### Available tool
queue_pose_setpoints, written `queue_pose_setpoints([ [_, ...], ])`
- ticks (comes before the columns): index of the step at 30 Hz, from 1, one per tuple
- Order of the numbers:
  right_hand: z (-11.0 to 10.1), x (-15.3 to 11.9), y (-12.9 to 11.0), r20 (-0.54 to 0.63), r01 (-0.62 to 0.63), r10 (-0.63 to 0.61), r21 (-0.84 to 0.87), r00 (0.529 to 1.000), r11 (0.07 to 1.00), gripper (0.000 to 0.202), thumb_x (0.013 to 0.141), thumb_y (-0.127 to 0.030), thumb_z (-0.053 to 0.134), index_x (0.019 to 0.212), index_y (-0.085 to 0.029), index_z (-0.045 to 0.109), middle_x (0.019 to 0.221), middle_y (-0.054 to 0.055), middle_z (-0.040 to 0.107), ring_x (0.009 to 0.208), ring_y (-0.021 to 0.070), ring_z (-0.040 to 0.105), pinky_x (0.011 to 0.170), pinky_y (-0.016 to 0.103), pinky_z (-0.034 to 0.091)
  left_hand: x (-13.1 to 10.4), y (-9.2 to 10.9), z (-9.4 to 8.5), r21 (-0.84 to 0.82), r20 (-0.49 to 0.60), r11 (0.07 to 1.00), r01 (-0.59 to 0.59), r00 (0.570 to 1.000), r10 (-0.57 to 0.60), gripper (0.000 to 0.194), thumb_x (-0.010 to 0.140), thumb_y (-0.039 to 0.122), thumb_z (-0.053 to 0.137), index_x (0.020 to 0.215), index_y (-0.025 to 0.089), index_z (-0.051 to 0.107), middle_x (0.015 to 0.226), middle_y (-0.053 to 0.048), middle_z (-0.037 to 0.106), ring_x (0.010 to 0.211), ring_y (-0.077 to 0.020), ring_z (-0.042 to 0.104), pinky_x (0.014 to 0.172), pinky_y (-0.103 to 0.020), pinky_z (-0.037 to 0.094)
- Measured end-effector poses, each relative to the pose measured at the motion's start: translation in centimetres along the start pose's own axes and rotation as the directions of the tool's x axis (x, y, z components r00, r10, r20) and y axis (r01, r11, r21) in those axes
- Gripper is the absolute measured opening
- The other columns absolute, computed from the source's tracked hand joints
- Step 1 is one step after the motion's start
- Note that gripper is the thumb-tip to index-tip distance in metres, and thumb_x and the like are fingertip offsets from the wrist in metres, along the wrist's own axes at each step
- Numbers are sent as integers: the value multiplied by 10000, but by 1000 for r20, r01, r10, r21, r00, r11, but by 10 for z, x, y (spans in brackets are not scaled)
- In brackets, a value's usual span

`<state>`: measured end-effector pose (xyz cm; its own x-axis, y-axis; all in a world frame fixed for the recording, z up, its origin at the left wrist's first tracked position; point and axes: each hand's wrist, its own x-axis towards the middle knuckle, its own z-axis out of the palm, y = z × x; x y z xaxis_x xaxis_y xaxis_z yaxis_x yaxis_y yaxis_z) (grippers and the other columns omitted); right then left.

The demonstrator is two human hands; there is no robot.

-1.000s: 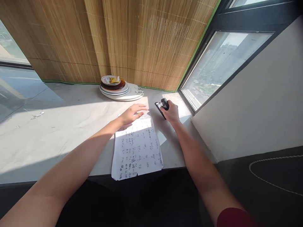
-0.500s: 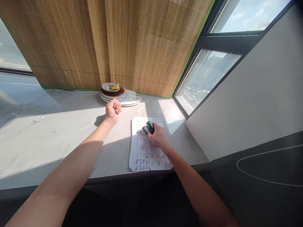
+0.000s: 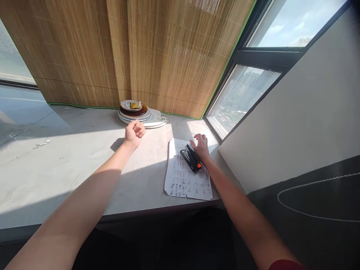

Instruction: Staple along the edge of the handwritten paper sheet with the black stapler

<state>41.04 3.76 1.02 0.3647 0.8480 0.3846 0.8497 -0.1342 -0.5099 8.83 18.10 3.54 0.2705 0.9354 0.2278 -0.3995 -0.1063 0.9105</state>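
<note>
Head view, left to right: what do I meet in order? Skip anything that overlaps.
Pale scraps → left hand → black stapler → lower right window pane → twisted cord.

So there's a big bamboo blind with green edging hanging at the back, and right by its bottom edge a stack of plates on the pale ledge. Mostly white ones, a dark amber one near the top, and a little yellow packet sitting up there. Some whitish scraps lie off to the left. Over right: a dark-framed window, white wall and a pale cord curving over something dark.
</note>
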Motion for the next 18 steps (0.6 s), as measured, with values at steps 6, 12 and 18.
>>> queue_pose_setpoints([
  [6,34,8,12,282,99,-18,-276,959,956,675,1083,-571,378,1645,-196,377,1780,220,252,1660,392,171,1257,677,290,2,-3,-2,-211,69,976,51,997,-37,614,970,408,611,626,206,144,601,40,131,523,-113,115,481,-276,167],
  [12,30,31,15,415,90,68,-349,907,933,924,1072,-668,234,1756,-72,57,1834,193,-34,1711,336,-36,1348,639,88,3,-2,-2,-411,156,895,173,981,-118,567,943,253,594,600,220,143,577,54,160,480,-96,125,425,-247,179],
  [18,29,35,-9,460,113,90,-395,883,912,868,1100,-661,192,1748,-85,181,1830,195,84,1712,322,50,1357,607,82,3,2,-4,-473,152,862,183,980,-125,543,999,235,519,607,219,143,593,54,145,509,-109,87,430,-235,184],
])
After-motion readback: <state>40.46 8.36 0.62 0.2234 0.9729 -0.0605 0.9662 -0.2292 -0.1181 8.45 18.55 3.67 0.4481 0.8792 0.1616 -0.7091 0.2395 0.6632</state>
